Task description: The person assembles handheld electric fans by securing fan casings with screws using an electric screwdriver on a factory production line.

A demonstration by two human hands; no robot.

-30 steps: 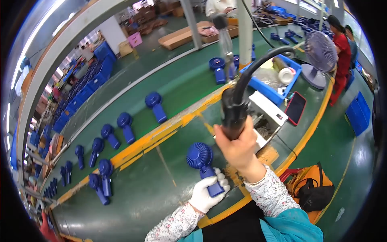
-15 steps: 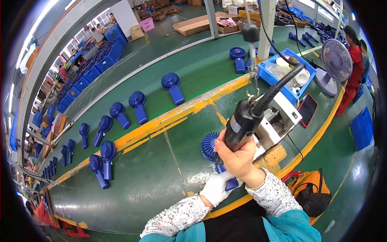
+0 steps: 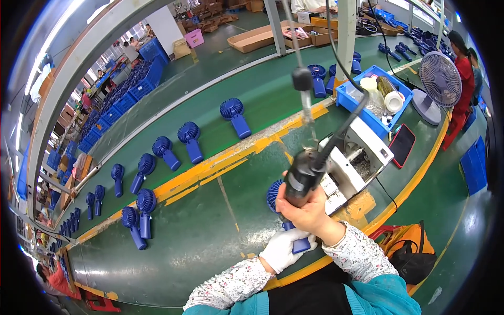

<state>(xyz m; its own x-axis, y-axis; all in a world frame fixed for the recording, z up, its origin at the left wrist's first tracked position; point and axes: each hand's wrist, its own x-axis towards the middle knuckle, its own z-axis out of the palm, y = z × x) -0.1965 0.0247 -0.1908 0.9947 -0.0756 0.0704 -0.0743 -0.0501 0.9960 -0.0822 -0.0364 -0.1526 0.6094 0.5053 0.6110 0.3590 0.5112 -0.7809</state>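
My right hand (image 3: 307, 210) is bare and wraps round a black electric screwdriver (image 3: 302, 176) that hangs from a cable and a suspension line. The tool stands nearly upright over a blue handheld fan (image 3: 301, 245) on the bench; its tip is hidden behind my hand. In a white glove, my left hand (image 3: 283, 251) grips the handle of that fan and keeps it against the bench. The fan's round head shows partly to the left of the screwdriver. Just right of the tool stands a white machine (image 3: 349, 163) with an open tray of small dark parts.
Two more blue fans (image 3: 146, 207) lie on the bench at left. A row of fans (image 3: 189, 139) rests on the green conveyor (image 3: 210, 110) beyond the yellow edge. To the right are a blue bin (image 3: 386, 123), a phone (image 3: 402, 147) and a grey desk fan (image 3: 440, 79). Co-workers stand at far right.
The screwdriver and my right hand have shifted slightly left and down. Fans on the conveyor have slid right in the view. My left hand still holds the same fan.
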